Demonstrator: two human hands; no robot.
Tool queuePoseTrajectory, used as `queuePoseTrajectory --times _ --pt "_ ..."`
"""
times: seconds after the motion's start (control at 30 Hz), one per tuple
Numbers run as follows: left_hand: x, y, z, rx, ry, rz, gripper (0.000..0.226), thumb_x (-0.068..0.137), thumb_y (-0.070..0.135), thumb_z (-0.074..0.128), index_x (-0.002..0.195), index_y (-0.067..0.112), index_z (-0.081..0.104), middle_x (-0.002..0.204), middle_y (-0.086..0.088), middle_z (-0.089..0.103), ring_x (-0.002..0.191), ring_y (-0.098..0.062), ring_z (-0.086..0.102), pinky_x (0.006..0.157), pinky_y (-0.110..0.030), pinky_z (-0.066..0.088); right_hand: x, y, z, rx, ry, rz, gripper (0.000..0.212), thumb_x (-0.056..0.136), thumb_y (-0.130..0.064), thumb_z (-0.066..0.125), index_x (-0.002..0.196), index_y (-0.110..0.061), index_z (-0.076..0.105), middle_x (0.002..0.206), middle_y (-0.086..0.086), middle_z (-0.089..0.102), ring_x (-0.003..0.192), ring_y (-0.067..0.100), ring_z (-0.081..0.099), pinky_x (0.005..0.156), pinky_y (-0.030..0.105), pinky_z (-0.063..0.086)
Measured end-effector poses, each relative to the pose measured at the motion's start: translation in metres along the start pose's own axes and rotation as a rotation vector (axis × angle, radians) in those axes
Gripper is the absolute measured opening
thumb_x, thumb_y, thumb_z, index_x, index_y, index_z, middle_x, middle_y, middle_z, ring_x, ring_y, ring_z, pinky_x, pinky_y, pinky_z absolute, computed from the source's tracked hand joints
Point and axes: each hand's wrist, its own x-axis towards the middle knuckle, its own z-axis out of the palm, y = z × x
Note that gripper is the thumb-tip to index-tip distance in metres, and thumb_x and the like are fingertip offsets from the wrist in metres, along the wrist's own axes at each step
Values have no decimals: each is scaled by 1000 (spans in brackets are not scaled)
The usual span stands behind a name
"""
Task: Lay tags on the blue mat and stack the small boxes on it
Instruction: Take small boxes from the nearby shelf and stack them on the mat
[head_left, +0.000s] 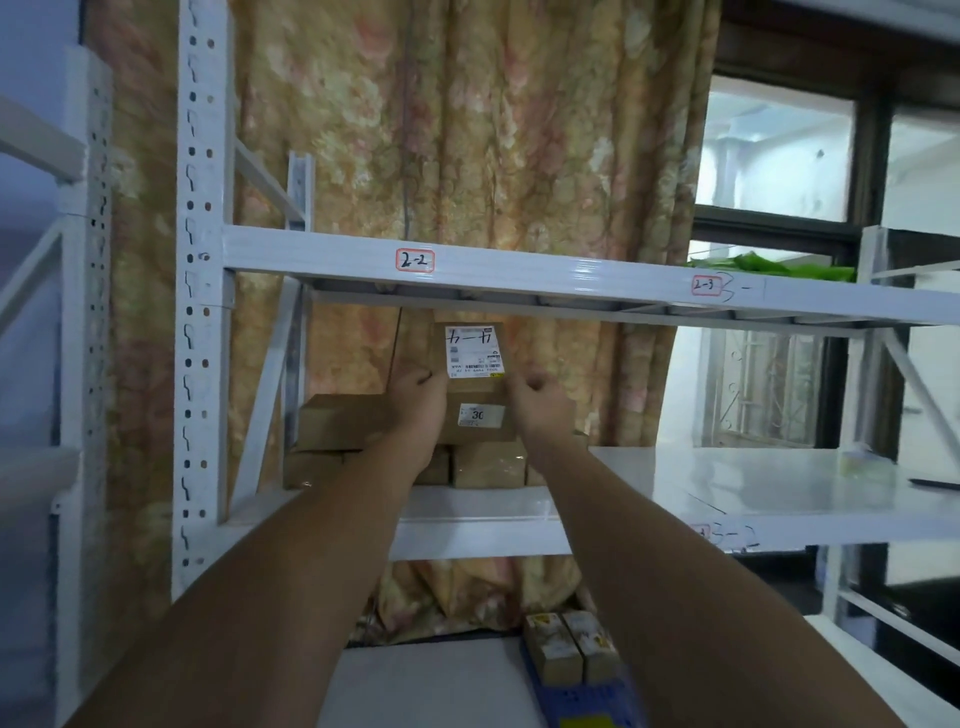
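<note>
A brown cardboard box with a white label stands tilted up on the middle shelf, above a pile of several small brown boxes. My left hand grips its left edge and my right hand grips its right edge. Under it lies a box labelled "30". At the bottom, a blue mat lies on the lowest shelf with two small brown boxes standing on it side by side. A yellow tag shows at the mat's near end.
White metal shelving has a beam marked "2-2" and "2-3" just above the held box. The middle shelf board extends to the right. A patterned curtain hangs behind, and windows stand at right. An upright post rises at left.
</note>
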Motion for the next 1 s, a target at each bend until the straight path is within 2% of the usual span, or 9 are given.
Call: queuePoseTrajectory --times 0.1,0.2,0.3,0.4,0.53,0.7,0.8,0.93,1.0 --pt "-27 4 6 4 -29 -6 19 86 29 64 77 13 71 83 -4 74 78 -27 69 72 -38 56 -20 -2 -29 -31 36 -26 19 98 -37 57 102 -19 63 91 -2 68 69 2 56 51 15 40" --pt "-55 4 11 -12 -56 16 21 86 36 69 87 17 77 95 -1 73 87 -25 72 82 -41 61 -45 -2 -57 -56 102 -8 16 96 -39 60 95 -23 62 94 0 69 80 14 63 73 26 54" --pt "-91 2 16 31 -99 -5 18 92 32 68 78 22 73 76 -1 70 77 -27 69 73 -37 58 -72 3 -84 -130 154 15 23 92 -42 62 95 -20 69 95 3 72 92 24 68 87 41 57" --pt "-126 -2 24 48 -135 -63 22 90 32 69 70 24 72 79 -3 75 79 -27 72 77 -45 61 -99 10 -117 -201 160 79 24 93 -40 62 100 -19 70 94 3 70 89 24 66 84 37 55" --pt "-165 -6 44 87 -198 -121 24 86 25 71 75 4 76 83 -15 76 86 -35 73 80 -49 59 -129 20 -167 -236 184 150 20 90 -33 62 99 -16 69 94 5 70 89 27 66 81 39 56" --pt "-214 -7 78 140 -266 -155 16 88 22 69 77 13 75 82 -6 73 77 -24 68 74 -36 57 -147 31 -234 -265 163 249 30 72 -39 66 81 -11 69 81 9 74 79 30 72 77 49 62" --pt "-234 -11 102 212 -309 -155 17 89 21 66 83 8 75 83 -7 72 76 -23 67 63 -30 50 -151 44 -275 -250 97 333 36 65 -39 71 78 -5 69 78 14 75 74 33 74 65 39 59" --pt "-257 -19 139 295 -383 -160 15 86 18 65 83 6 73 80 -9 72 74 -25 68 61 -34 53 -147 67 -319 -154 90 461 55 70 -42 78 103 1 68 89 16 73 70 30 71 59 33 55" --pt "-268 -22 158 326 -406 -154 15 85 18 66 85 5 74 82 -10 73 73 -24 68 58 -31 50 -142 79 -336 -128 71 533 65 74 -47 78 119 -4 61 108 13 71 87 28 72 65 37 56"
